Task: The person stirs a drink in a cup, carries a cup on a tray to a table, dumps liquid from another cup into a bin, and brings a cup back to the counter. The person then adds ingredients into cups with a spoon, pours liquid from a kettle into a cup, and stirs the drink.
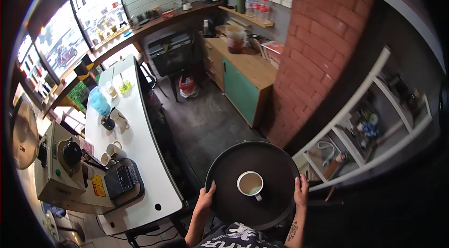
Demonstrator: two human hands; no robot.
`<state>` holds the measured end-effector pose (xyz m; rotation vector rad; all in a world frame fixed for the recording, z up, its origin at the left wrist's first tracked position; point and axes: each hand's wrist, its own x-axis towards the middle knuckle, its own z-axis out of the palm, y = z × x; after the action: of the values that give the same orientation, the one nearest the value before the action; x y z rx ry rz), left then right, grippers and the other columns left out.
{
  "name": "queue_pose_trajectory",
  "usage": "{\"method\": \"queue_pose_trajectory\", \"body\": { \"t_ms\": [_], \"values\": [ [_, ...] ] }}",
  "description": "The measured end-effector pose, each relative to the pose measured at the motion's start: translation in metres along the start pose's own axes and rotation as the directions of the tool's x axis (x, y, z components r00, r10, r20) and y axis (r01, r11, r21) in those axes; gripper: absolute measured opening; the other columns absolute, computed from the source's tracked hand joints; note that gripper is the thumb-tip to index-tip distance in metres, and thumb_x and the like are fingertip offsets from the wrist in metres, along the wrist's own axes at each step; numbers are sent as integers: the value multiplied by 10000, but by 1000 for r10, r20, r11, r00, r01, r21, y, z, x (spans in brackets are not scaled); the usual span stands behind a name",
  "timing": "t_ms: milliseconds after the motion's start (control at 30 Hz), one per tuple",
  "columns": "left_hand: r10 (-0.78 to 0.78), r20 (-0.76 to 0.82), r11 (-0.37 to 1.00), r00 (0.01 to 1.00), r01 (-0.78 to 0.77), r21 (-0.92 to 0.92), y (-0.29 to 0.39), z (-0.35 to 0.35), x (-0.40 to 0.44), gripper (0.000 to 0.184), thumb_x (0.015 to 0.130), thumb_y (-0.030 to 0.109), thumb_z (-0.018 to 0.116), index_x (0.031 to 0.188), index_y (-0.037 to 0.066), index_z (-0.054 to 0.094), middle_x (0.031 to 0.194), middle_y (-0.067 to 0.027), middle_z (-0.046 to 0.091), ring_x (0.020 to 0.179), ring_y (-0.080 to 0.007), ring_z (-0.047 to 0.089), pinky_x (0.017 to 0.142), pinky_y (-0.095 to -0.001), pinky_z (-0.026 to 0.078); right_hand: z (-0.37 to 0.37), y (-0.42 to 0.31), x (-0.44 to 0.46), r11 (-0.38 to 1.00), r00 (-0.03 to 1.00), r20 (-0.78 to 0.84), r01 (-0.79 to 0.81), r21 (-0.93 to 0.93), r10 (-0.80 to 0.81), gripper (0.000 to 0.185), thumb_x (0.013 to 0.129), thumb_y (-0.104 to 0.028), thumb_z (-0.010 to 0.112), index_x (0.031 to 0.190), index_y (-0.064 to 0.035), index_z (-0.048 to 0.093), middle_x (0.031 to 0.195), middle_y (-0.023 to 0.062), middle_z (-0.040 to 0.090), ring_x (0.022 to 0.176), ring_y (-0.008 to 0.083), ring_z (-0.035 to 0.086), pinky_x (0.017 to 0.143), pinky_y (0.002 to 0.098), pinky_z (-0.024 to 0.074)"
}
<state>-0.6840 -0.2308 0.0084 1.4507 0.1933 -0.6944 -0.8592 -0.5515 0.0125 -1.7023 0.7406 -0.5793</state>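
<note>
A round black serving tray (pixel 229 168) is held level in front of my body. My left hand (pixel 204 197) grips its left rim, thumb on top and fingers out of sight underneath. On the opposite rim, my right hand (pixel 300 191) is closed in the same way. Near the tray's middle stands a white mug (pixel 250 185), upright, its handle toward me. Some pale brownish liquid or residue shows inside it.
To the left, a long white table (pixel 152 154) carries several mugs, a blue pitcher (pixel 99 103), a black scale (pixel 122 180) and a beige machine (pixel 70 168). Ahead stands a wood-and-green cabinet (pixel 243 86). A white shelf frame (pixel 343 112) leans at right, beside a brick pillar (pixel 318 47).
</note>
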Motion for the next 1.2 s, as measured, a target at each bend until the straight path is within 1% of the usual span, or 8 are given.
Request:
{"method": "queue_pose_trajectory", "body": {
  "t_ms": [133, 400, 500, 633, 733, 933, 1100, 1200],
  "values": [
    [-9, -89, 998, 996, 4, -60, 22, 0, 57, 418, 1040, 414, 604, 1031, 10, 708, 916, -33, 712, 868, -122, 642, 784, -320, 508, 51, 20, 85, 989, 992, -12, 121, -89, -122, 348, 1070, -180, 525, 1319, 59, 570, 1180, 162, 675, 1103, 225, 622, 992, 340, 464],
    [33, -90, 999, 995, -36, -36, 133, -7, 218, 476, 1033, 434, 606, 1091, -28, 708, 946, -84, 737, 842, -170, 688, 757, -342, 549, 151, -4, 242, 996, 996, 25, 82, -31, -81, 394, 1063, -183, 528, 1366, 67, 552, 1287, 206, 649, 1210, 292, 610, 1048, 379, 444],
    [37, -125, 999, 991, -38, -6, 179, -6, 260, 477, 1030, 434, 612, 1099, -27, 711, 953, -82, 741, 832, -169, 691, 758, -342, 553, 185, -25, 285, 993, 995, -28, 93, -76, -96, 347, 1051, -117, 530, 1339, 73, 566, 1225, 131, 669, 1131, 187, 601, 1022, 324, 446],
    [80, -145, 996, 986, -73, 52, 206, -12, 322, 473, 1026, 439, 617, 1104, -16, 717, 963, -80, 743, 852, -173, 694, 774, -344, 553, 220, -24, 330, 999, 999, -18, 37, 36, -36, 373, 1054, -138, 542, 1365, 67, 559, 1261, 128, 660, 1167, 192, 594, 1042, 325, 434],
    [-39, -178, 997, 983, 51, 64, 230, -7, 366, 472, 1025, 440, 620, 1087, -18, 717, 938, -75, 740, 844, -175, 699, 753, -343, 554, 243, -15, 364, 992, 999, 1, -48, 117, 48, 396, 1063, -146, 527, 1401, 61, 536, 1348, 188, 624, 1266, 263, 574, 1083, 368, 417],
    [-95, -96, 991, 991, 103, 81, 288, 23, 477, 500, 1029, 445, 610, 1103, -41, 706, 935, -96, 740, 788, -191, 704, 710, -342, 565, 279, 18, 470, 953, 975, -81, -183, 240, 207, 393, 1072, -147, 539, 1433, 8, 529, 1383, 99, 597, 1266, 184, 549, 1093, 330, 397],
    [-43, -90, 998, 995, 47, 42, 311, 69, 605, 575, 1007, 444, 647, 1185, -103, 661, 1045, -178, 738, 903, -258, 724, 796, -383, 585, 300, 70, 592, 960, 965, -110, -216, 177, 237, 370, 1071, -78, 485, 1428, 12, 526, 1404, 108, 591, 1300, 195, 536, 1102, 327, 389],
    [-49, -31, 999, 998, 50, 13, 314, 94, 673, 599, 993, 447, 668, 1196, -116, 653, 1053, -189, 736, 925, -265, 724, 814, -392, 586, 309, 24, 632, 932, 929, -111, -341, 120, 354, 390, 1047, 5, 429, 1423, 8, 532, 1403, 118, 596, 1314, 202, 529, 1099, 317, 385]
  ]
}}
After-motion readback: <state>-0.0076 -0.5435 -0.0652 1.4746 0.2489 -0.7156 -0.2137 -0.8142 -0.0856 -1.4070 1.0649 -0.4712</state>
